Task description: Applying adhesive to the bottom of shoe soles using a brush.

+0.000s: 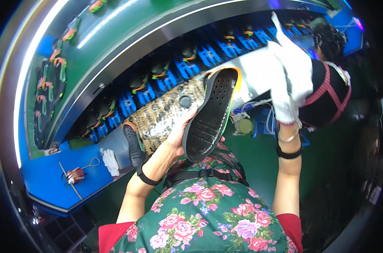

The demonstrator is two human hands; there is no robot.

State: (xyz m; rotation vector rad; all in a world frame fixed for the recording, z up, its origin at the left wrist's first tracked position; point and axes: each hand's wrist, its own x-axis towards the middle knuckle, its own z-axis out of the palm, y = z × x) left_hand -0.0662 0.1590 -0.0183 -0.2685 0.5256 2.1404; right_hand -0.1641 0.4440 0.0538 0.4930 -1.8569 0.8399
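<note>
My left hand (177, 134) is closed around the side of a black shoe sole (212, 114), its perforated inner face turned up. The sole has an orange and green rim, with whitish marks along one inner edge. My right hand (286, 103), in a white knitted glove, is raised to the right of the sole, apart from it. Bunched white cloth (299, 74) shows at this hand, one pointed end reaching away from me; glove and cloth blend together. A second black sole (133, 143) lies on the bench beyond my left forearm.
A brown, tape-covered bench surface (166, 114) bears a grey round piece (185, 101). Beyond it runs a row of blue holders (147, 95) with shoe parts. A white glove (110, 162) lies near a blue table (44, 173). Another person (326, 92) stands at right.
</note>
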